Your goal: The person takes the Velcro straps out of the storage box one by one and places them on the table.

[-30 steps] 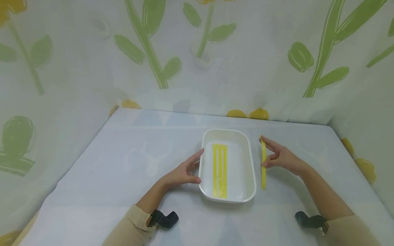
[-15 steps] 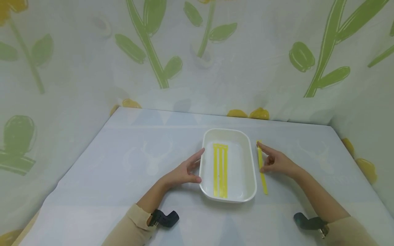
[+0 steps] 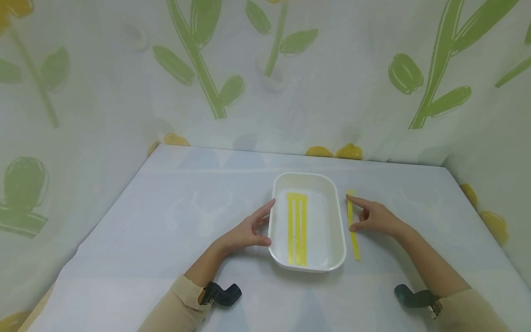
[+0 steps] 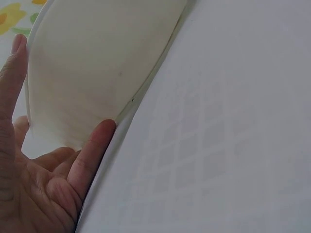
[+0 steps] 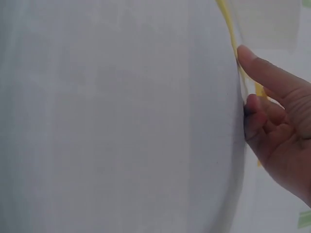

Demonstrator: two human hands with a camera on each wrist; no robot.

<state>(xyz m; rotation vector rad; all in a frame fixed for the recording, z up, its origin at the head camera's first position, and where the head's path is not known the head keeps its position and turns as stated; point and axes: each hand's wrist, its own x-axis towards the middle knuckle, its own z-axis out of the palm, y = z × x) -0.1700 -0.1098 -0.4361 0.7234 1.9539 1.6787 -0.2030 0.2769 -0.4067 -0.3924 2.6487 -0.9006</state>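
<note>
A white rectangular dish [image 3: 325,221] with rounded corners sits on the table. Several narrow yellow strips [image 3: 304,230] lie lengthwise side by side on its floor, with short yellow crosspieces at their far ends. Against the dish's left wall, my left hand [image 3: 242,235] rests with thumb and fingers spread; the left wrist view shows the hand [image 4: 53,189] touching the outer wall. Right of the dish, another yellow strip [image 3: 355,246] lies on the table. My right hand [image 3: 375,219] touches it with forefinger and thumb set apart along its length, the other fingers bent.
A pale patterned cloth [image 3: 166,258] covers the table. Behind and at the sides hang white curtains [image 3: 332,101] with green stems and yellow flowers. A black camera mount is strapped to each wrist.
My right hand has moved slightly left and toward me, bringing the yellow strip closer to the dish and tilting it. The left hand and dish stay in place.
</note>
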